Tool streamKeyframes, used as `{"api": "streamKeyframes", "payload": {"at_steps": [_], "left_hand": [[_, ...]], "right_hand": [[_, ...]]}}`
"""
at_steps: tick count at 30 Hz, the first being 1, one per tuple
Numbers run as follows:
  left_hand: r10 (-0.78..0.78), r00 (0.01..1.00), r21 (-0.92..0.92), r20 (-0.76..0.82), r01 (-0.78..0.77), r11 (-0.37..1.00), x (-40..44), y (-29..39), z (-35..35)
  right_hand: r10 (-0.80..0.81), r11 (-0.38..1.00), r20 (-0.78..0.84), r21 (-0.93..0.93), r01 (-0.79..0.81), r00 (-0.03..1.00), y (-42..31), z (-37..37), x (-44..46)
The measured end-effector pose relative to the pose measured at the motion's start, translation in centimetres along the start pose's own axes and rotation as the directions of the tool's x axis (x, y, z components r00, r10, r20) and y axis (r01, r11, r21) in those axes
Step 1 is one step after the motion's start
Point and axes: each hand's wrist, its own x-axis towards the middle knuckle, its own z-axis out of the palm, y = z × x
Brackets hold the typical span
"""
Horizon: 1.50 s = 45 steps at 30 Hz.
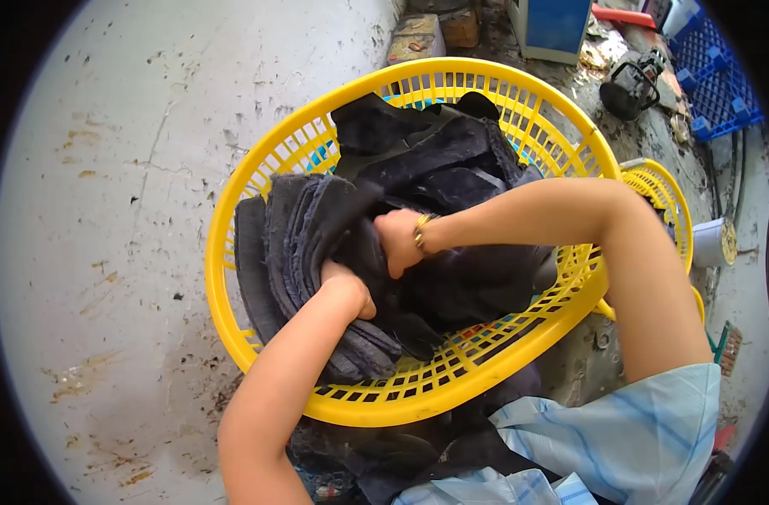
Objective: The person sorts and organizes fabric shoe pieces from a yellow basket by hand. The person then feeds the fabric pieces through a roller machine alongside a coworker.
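A big yellow plastic basket (452, 404) holds a heap of dark cloth pieces (477, 286). On its left side a thick folded stack of dark grey cloth (292, 227) leans against the wall, its frayed edges showing in layers. My left hand (348, 288) grips the near part of this stack, its fingertips buried in the folds. Just to the right, my right hand (399, 241), with a gold bracelet at the wrist, is closed on dark cloth beside the stack. The cloth partly covers its fingers.
A smaller yellow basket (654, 172) stands at the right, next to a white pail (715, 241). A blue plastic crate (721, 88) and a dark round-based device (628, 88) are at upper right. Stained grey floor (107, 252) stretches along the left.
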Motion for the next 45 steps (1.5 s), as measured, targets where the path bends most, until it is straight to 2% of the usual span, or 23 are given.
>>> {"api": "streamKeyframes", "payload": {"at_steps": [3,4,5,6,7,9,11,14,15,16,18,19,21,22,23,25,27,31,34,35,40,44,45], "left_hand": [[-0.088,0.982,-0.074,0.169,0.102,0.992,4.2,-0.7,4.1],[-0.108,0.971,-0.096,0.214,0.131,0.987,4.4,-0.7,4.2],[-0.128,0.958,-0.116,0.258,0.163,0.98,4.6,-0.7,4.3],[-0.116,0.94,-0.06,0.32,0.142,0.988,3.9,-0.4,2.9],[-0.111,0.928,-0.042,0.356,0.134,0.99,2.8,0.0,1.3],[-0.082,0.92,0.016,0.383,0.082,0.996,0.2,0.8,-2.3],[-0.056,0.927,0.046,0.37,0.042,0.998,-0.5,0.7,-2.7],[-0.06,0.937,0.01,0.344,0.06,0.998,-0.5,0.7,-2.5],[-0.061,0.939,0.004,0.338,0.064,0.998,-0.7,0.8,-2.9],[-0.058,0.944,0.006,0.324,0.06,0.998,-1.2,0.9,-3.2],[-0.069,0.947,0.002,0.314,0.072,0.997,-1.4,0.4,-3.5],[-0.041,0.936,-0.028,0.349,0.054,0.998,-1.1,0.5,-3.6],[-0.004,0.919,-0.059,0.395,0.03,0.998,-0.8,0.4,-3.4],[0.04,0.927,-0.069,0.373,-0.015,0.998,-0.9,0.3,-3.3],[0.078,0.935,-0.072,0.345,-0.057,0.996,-0.8,0.2,-3.3],[0.208,0.871,-0.221,0.444,-0.118,0.968,0.5,-0.2,-2.5],[0.115,0.933,-0.188,0.342,-0.052,0.981,0.4,0.1,-1.4],[-0.012,0.959,-0.127,0.285,0.05,0.991,0.2,0.1,-2.2],[-0.018,0.944,-0.119,0.329,0.06,0.991,0.5,0.1,-2.0],[-0.027,0.933,-0.135,0.36,0.081,0.988,0.9,0.0,-2.1],[0.059,0.931,-0.103,0.36,-0.023,0.994,2.1,0.5,-3.1],[0.025,0.948,-0.185,0.316,0.035,0.982,2.4,-0.5,-2.2],[0.015,0.959,-0.183,0.284,0.039,0.982,2.5,-0.6,-1.9]], "right_hand": [[-0.033,0.709,-0.251,0.676,0.2,0.967,2.3,-5.4,-3.7],[-0.022,0.594,-0.164,0.791,0.145,0.986,2.1,-8.8,-5.6],[0.045,0.704,-0.206,0.7,0.115,0.977,3.7,-11.5,-6.9],[0.15,0.41,0.141,0.892,-0.192,0.978,3.3,-15.1,-9.1],[0.085,0.475,-0.111,0.878,0.058,0.99,6.0,-17.0,-9.8],[0.251,0.283,-0.144,0.957,0.07,0.957,7.0,-20.3,-12.0],[0.207,0.591,-0.207,0.806,0.046,0.956,10.2,-21.3,-11.8],[0.235,0.954,-0.115,0.217,-0.206,0.965,14.0,-16.6,-9.4],[0.31,0.884,-0.332,-0.245,-0.399,0.891,16.9,-12.1,-8.7],[0.518,0.684,-0.263,-0.444,-0.579,0.814,21.9,-6.6,-7.5],[0.645,0.562,-0.177,-0.549,-0.619,0.743,16.5,-7.4,-6.6],[0.546,0.472,-0.102,-0.783,-0.406,0.832,10.7,-10.1,-6.3],[-0.028,0.497,-0.29,-0.835,-0.238,0.957,5.7,-9.6,-4.8],[-0.259,0.571,0.022,-0.803,0.171,0.966,0.4,-9.6,-5.8],[-0.218,0.658,0.276,-0.666,0.35,0.936,-1.5,-7.2,-5.2],[-0.295,0.649,0.741,-0.308,0.696,0.603,-1.1,0.2,-1.4],[-0.558,0.613,0.471,-0.322,0.722,0.683,4.9,9.4,0.7],[-0.232,0.578,0.755,-0.401,0.711,0.614,3.7,9.9,0.8],[0.337,0.508,0.928,-0.319,0.8,0.156,7.3,16.0,1.4],[0.176,0.418,0.89,-0.455,0.787,0.421,7.4,14.7,-2.0],[-0.347,0.577,0.627,-0.445,0.685,0.698,2.3,6.9,-5.7],[-0.108,0.868,0.309,-0.434,0.242,0.945,-1.2,1.8,-3.7],[-0.136,0.759,0.094,-0.63,0.165,0.986,-1.0,1.6,-3.4]]}}
